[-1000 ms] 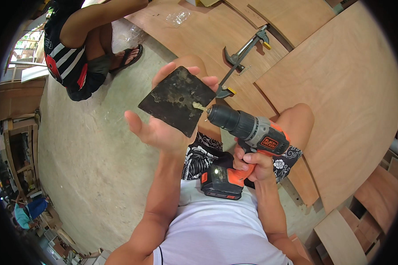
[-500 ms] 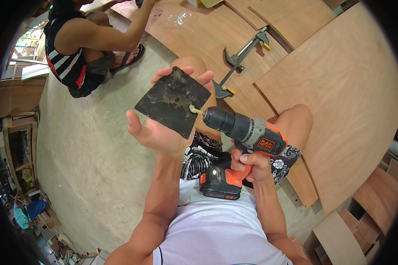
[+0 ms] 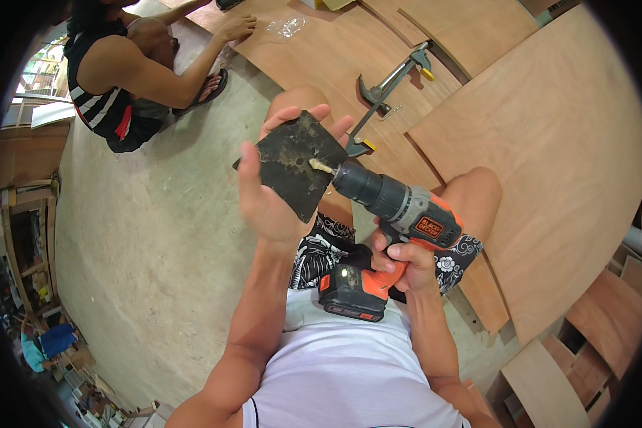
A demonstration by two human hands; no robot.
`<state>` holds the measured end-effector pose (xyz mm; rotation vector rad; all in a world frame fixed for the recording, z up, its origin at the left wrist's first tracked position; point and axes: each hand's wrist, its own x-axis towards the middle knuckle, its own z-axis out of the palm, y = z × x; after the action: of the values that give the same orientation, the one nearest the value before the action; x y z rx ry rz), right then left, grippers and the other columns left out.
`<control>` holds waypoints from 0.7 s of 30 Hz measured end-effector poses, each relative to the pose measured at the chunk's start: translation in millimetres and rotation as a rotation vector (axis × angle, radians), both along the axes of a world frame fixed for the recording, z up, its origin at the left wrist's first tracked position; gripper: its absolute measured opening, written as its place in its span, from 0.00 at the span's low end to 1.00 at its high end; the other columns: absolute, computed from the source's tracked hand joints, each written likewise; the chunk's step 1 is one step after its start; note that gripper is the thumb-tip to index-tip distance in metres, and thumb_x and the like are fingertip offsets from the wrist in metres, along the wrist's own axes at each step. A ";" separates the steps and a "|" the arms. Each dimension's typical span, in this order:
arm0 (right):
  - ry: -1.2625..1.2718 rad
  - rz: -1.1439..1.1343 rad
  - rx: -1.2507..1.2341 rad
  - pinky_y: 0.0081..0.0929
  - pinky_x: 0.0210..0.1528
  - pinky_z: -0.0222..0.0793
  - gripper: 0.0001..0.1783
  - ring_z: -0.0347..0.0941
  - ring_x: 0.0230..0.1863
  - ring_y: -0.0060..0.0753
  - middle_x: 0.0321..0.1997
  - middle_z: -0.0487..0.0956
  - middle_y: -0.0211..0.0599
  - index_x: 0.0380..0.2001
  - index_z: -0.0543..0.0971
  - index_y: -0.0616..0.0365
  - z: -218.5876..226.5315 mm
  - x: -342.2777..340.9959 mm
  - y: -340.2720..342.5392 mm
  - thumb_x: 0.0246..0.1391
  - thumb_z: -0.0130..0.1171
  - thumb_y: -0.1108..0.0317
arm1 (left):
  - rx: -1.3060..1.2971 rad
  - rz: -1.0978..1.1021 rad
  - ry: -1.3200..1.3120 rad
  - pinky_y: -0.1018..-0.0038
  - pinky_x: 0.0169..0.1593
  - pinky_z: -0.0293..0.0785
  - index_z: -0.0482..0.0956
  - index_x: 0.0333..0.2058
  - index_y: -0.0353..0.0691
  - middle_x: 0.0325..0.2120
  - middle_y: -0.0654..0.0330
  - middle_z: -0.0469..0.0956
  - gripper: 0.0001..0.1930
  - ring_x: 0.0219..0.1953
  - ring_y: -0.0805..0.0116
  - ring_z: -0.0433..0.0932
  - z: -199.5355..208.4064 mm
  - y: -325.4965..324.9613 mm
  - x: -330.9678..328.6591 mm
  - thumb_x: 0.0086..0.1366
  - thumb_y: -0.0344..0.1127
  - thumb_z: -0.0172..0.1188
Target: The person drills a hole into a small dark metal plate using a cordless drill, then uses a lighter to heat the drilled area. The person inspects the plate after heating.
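A thin, dark, roughly square plate (image 3: 289, 153), stained and with a small hole near its middle, rests across the palm and fingers of my left hand (image 3: 274, 217). The thumb of that hand curls up at the plate's left edge. My right hand (image 3: 412, 262) is wrapped round the handle of an orange and black cordless drill (image 3: 399, 203), its forefinger by the trigger. The drill points up and left. Pale, lumpy material coats the bit (image 3: 321, 166), which overlaps the plate's right part; whether they touch I cannot tell.
Plywood sheets (image 3: 549, 157) cover the floor ahead and right. On them lie a hammer (image 3: 376, 98), a bar clamp (image 3: 371, 114) and clear plastic (image 3: 287, 27). A co-worker (image 3: 121, 78) crouches at upper left on the concrete floor (image 3: 150, 235). Another person (image 3: 43, 346) is far left.
My left thumb has moved in against the plate's edge, and the plate has shifted slightly right. The drill's tip has risen a little. The co-worker's near hand has come to the plywood's edge.
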<state>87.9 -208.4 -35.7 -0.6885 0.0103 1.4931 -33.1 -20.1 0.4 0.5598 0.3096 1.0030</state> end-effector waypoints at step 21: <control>-0.080 0.057 -0.027 0.22 0.25 0.66 0.30 0.68 0.21 0.23 0.33 0.77 0.37 0.56 0.75 0.65 11.5 -6.6 6.4 0.46 0.63 0.76 | -0.017 0.044 0.121 0.45 0.71 0.63 0.58 0.71 0.32 0.70 0.37 0.60 0.37 0.69 0.31 0.64 10.1 4.8 -1.1 0.81 0.59 0.32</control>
<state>81.3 -202.0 -24.3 -0.7756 -0.0505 1.5217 -34.2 -15.2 10.4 0.6010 0.4388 1.0097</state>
